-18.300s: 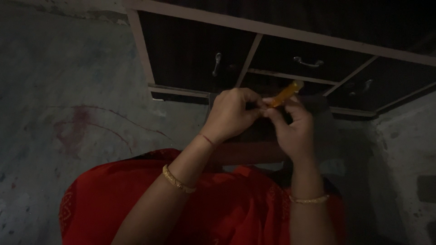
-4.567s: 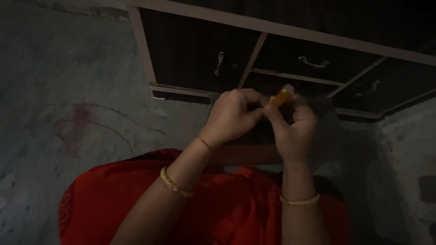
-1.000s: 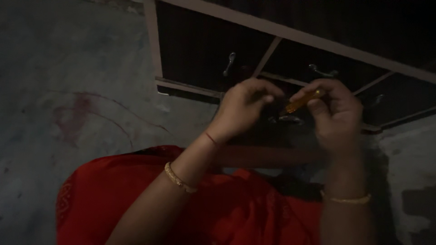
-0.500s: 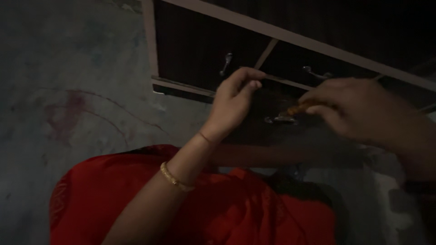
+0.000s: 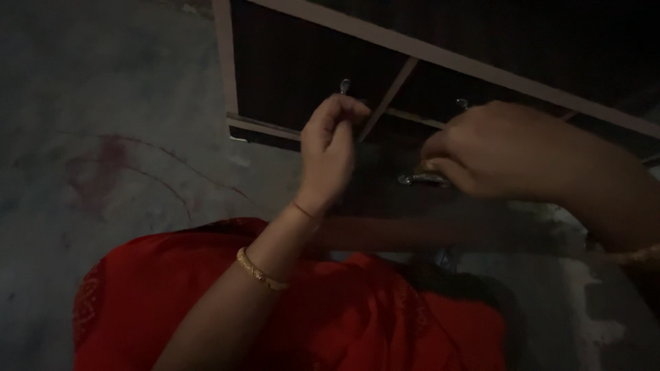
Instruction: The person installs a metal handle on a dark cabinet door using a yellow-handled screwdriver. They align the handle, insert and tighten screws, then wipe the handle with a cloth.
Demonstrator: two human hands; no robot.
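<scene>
Now
Change: right hand (image 5: 509,154) has dropped onto the drawer handle (image 5: 421,179); orange piece gone from sight.
Right: fingers curled at handle; grasp unclear.
Left hand (image 5: 330,148): raised, loosely curled, empty.

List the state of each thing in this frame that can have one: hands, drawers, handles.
Left hand: raised, fingers curled, nothing visibly held.
Right hand: at the metal drawer handle; grip unclear.
Dark drawers: look closed.
Gold bangle: on the left forearm.
Red cloth: over the lap.
</scene>
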